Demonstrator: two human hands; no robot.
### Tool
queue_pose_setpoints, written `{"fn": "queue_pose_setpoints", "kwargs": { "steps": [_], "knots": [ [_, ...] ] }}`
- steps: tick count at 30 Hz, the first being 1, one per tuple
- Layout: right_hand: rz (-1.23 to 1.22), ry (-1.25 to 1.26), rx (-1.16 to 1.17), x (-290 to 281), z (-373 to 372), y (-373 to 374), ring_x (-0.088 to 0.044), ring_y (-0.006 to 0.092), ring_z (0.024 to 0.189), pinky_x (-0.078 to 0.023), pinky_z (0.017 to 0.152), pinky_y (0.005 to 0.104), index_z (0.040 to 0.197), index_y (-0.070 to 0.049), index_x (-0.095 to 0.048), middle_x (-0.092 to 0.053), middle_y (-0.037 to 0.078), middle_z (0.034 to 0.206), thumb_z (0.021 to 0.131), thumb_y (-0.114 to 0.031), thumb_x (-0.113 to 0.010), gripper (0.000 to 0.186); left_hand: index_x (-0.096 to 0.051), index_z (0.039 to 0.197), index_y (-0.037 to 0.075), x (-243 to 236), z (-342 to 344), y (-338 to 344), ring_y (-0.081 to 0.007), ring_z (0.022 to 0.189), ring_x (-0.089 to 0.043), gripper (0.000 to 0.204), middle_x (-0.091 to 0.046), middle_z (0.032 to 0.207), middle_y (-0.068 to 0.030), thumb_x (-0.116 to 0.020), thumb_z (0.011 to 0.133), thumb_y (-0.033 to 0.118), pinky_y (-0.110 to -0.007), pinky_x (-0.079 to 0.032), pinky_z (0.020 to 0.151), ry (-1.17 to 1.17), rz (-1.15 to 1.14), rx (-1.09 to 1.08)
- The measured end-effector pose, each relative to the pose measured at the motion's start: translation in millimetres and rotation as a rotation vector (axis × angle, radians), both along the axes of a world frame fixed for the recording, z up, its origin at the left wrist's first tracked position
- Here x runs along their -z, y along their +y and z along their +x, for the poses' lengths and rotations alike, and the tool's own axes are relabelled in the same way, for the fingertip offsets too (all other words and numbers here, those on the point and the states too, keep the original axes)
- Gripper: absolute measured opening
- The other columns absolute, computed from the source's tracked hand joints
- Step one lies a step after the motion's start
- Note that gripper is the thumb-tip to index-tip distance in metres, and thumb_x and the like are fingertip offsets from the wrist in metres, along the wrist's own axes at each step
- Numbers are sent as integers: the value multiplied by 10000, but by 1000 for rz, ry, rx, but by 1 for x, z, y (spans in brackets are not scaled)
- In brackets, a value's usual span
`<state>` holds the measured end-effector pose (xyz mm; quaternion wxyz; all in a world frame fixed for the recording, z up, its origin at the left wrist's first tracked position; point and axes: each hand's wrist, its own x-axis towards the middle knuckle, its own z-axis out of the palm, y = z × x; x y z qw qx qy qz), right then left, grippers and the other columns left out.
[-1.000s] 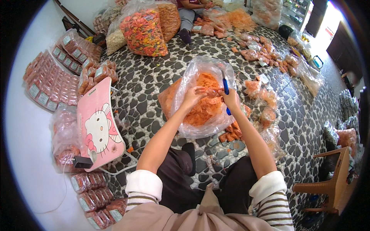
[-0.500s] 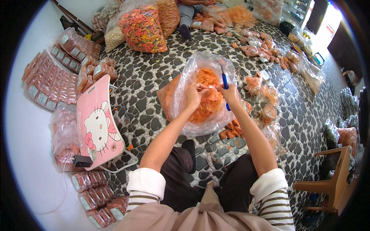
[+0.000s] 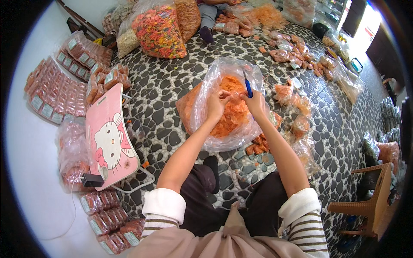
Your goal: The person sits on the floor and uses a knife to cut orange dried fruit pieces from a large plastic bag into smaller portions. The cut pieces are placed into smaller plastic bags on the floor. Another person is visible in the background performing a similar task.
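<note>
Between my knees stands a large clear plastic bag (image 3: 202, 109), its mouth spread wide around a heap of thin orange chips (image 3: 230, 122). My left hand (image 3: 217, 104) is over the heap with fingers curled in a pinch; what they hold cannot be made out against the orange. My right hand (image 3: 254, 103), close beside it, is closed around a slim blue-handled tool (image 3: 249, 88), whose narrow tip points away from me. The tool's kind is unclear, and its lower end is hidden by the hand. Both hands meet near the middle of the opening.
A pink folding table (image 3: 109, 142) stands left, near stacked packs (image 3: 56, 92). Small orange packets (image 3: 258, 146) lie right of the bag, with filled bags (image 3: 300, 127) beyond. A big sack of colourful snacks (image 3: 159, 32) and a seated person (image 3: 207, 21) are ahead; a brown chair (image 3: 365, 200) is right.
My hands have drawn slightly apart over the chips. The blue-handled tool has shifted in my right hand, and its lower end no longer shows below the palm.
</note>
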<state>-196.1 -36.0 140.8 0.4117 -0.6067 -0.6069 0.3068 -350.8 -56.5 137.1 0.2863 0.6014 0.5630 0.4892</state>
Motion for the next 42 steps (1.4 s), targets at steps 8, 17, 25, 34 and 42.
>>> {"fn": "queue_pose_setpoints", "kwargs": {
  "steps": [8,17,25,34,42],
  "knots": [
    [-11,-27,145,-3,10,2,-547,128,569,-427,541,276,794,-23,-659,-638,53,664,726,-215,-690,206,-623,825,33,-12,2,-5,-165,684,-618,162,-641,754,-86,-705,703,101,-284,-468,612,41,107,-111],
    [-330,396,-109,-8,17,0,-452,67,474,-320,407,198,776,-15,-607,-584,28,648,756,-169,-670,168,-529,822,27,-10,5,-3,-147,702,-599,235,-616,742,-72,-716,695,90,-262,-459,634,2,142,-108],
    [-170,108,-117,-2,46,0,-539,115,528,-418,506,275,828,-52,-643,-618,52,648,716,-195,-677,186,-554,851,27,-9,9,-5,-165,694,-605,196,-618,758,-85,-683,738,123,-273,-450,620,-7,36,-50],
    [-240,-505,329,40,269,-80,-593,370,816,-458,694,439,958,-61,-590,-586,243,857,729,-261,-624,306,-581,845,110,2,77,-36,-227,875,-526,87,-566,831,-58,-576,797,182,-391,-354,809,526,204,418],
    [-324,-350,428,134,305,-151,-546,433,830,-417,711,487,964,15,-511,-559,283,881,807,-127,-503,212,-570,895,80,138,212,-53,-242,930,-515,200,-566,922,-86,-621,750,207,-386,-358,847,861,187,849]
  ]
}}
